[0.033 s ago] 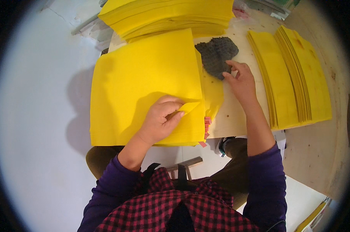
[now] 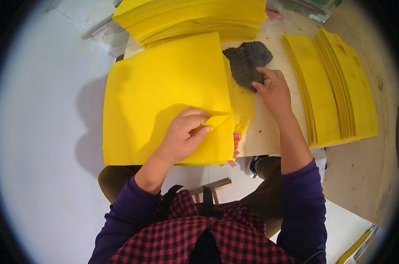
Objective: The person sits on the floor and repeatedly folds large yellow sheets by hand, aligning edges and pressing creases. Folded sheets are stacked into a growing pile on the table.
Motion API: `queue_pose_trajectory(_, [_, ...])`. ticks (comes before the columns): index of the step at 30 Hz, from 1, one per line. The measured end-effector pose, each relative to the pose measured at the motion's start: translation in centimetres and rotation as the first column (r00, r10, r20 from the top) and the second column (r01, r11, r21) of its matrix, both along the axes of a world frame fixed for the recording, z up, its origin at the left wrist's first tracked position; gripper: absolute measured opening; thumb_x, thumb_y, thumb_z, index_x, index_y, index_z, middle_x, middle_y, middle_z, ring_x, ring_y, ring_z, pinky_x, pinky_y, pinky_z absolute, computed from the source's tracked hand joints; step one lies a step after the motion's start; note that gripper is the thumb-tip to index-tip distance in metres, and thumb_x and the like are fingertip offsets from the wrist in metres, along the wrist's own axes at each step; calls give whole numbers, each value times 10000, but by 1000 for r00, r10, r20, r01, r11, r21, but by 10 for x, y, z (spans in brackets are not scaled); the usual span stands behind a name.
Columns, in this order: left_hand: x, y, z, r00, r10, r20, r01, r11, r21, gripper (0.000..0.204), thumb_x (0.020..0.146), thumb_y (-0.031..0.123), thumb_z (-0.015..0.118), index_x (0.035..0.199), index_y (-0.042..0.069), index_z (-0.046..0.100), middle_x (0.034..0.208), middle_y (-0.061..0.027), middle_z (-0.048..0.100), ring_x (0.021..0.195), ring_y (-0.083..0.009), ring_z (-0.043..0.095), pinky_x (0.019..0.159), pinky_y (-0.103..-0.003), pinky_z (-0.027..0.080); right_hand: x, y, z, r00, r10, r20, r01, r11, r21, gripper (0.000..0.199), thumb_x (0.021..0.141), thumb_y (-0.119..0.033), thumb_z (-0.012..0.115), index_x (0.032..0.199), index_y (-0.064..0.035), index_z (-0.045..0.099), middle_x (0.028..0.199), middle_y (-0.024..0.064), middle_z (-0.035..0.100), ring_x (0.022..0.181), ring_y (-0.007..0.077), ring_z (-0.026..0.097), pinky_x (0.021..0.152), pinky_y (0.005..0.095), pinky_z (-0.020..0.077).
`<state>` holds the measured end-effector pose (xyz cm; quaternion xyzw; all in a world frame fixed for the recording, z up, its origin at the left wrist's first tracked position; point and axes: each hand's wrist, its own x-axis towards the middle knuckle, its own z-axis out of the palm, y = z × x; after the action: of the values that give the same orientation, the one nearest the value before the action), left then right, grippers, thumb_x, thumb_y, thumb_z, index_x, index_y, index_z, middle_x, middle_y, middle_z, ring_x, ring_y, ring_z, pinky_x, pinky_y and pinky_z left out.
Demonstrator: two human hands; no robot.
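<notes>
Yellow sheets — dark grey cloth — purple sleeves, red-black checked apron.

Three yellow sheet stacks; one grey cloth; two hands.

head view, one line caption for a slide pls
Left hand lifts a corner of yellow sheet; right hand touches dark cloth.

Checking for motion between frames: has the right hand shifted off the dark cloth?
No. The right hand rests at the dark cloth as before, same spot on the table.
</notes>
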<state>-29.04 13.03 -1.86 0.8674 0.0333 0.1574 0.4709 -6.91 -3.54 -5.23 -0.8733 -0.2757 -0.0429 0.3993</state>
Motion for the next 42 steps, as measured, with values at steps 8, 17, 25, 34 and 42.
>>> queue_pose_trajectory(8, [0,5,-2,999,-20,33,18,999,47,113,806,46,666,864,-29,604,866,-190,604,791,-353,580,685,-376,468,17,6,-9,995,-95,-39,94,996,-7,146,800,-168,719,895,-60,693,862,72,630,766,247,592,670,350,470])
queue_pose_trajectory(17, [0,5,-1,998,-25,55,25,1000,9,109,808,41,655,869,-32,603,853,-192,604,780,-359,582,678,-375,470,-43,-24,52,535,674,-510,-652,713,259,150,774,-37,756,898,-43,673,887,-17,594,761,78,531,700,209,435])
queue_pose_trajectory(25, [0,5,-2,998,-20,59,21,1000,-4,121,802,35,663,889,-34,615,898,-187,632,823,-341,606,725,-360,486,-64,-8,41,339,666,-664,-597,698,396,111,801,6,729,873,-25,651,795,-26,597,719,56,560,656,204,470])
queue_pose_trajectory(34, [1,9,-3,993,-88,84,90,996,-18,162,787,49,682,924,-21,632,935,-169,648,877,-324,615,775,-357,489,-68,-4,50,425,646,-634,-598,726,339,69,819,5,708,830,-6,641,742,-29,551,706,51,545,645,199,459])
queue_pose_trajectory(42, [-1,11,0,983,-137,126,138,990,-3,332,704,122,767,978,-7,632,999,-157,642,932,-325,606,830,-370,483,-69,3,61,436,629,-644,-598,737,315,52,843,15,676,835,8,626,723,-18,564,654,51,547,593,203,471])
